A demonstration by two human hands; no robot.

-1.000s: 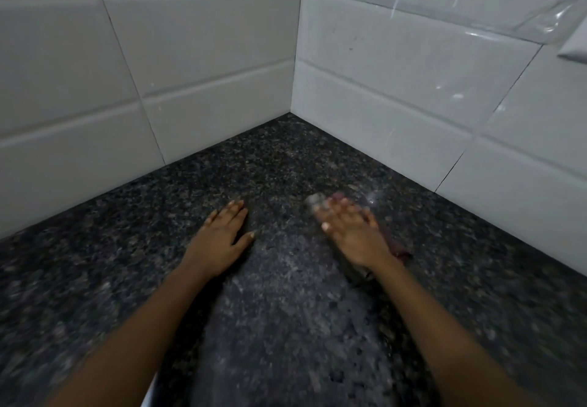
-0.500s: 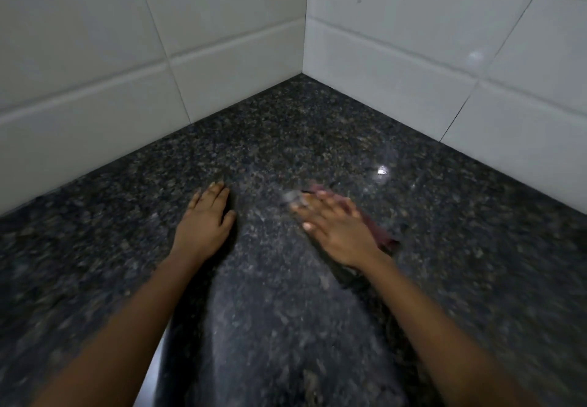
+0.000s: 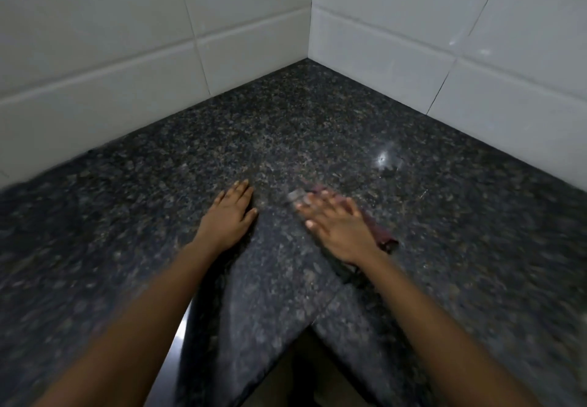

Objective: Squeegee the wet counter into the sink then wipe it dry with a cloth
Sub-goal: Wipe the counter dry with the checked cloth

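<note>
I have the left hand (image 3: 230, 216) palm down on the counter (image 3: 286, 140), fingers straight and together, pointing toward its back corner. The right hand (image 3: 340, 229) presses flat on the cloth (image 3: 386, 236) just beside it, fingers spread and blurred. Both forearms reach in over the counter's front edge.

Open counter (image 3: 286, 140) runs from left hand (image 3: 227, 216), right hand (image 3: 340, 229) to 2 tiled walls (image 3: 397, 57) closing corner.

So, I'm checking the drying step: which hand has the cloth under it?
The right hand, fingers straight, presses on the dark red cloth; the left hand rests flat on the bare speckled black granite counter.
</note>
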